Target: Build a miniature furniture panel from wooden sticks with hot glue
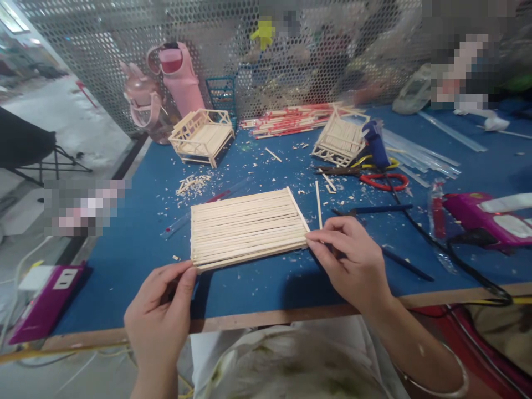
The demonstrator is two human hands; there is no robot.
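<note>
A flat rectangular panel of thin wooden sticks (245, 227) lies side by side in rows, with its near edge toward me. My left hand (162, 310) pinches the panel's near left corner between thumb and forefinger. At the near right corner, my right hand (351, 257) pinches the panel in the same way. A thin strip edges the panel's right end. One loose wooden stick (318, 204) lies just beyond my right hand. Pliers with dark blue handles (407, 263) lie beside that hand, partly hidden by it.
Two small stick-built furniture models (203, 138) stand at the back. Behind them are red and white sticks (295, 119), pink bottles (183, 83), and clear glue sticks (415, 149). Red-handled scissors (384, 181), a blue glue gun (376, 144) with its cord, and a magenta tool (490, 219) lie right.
</note>
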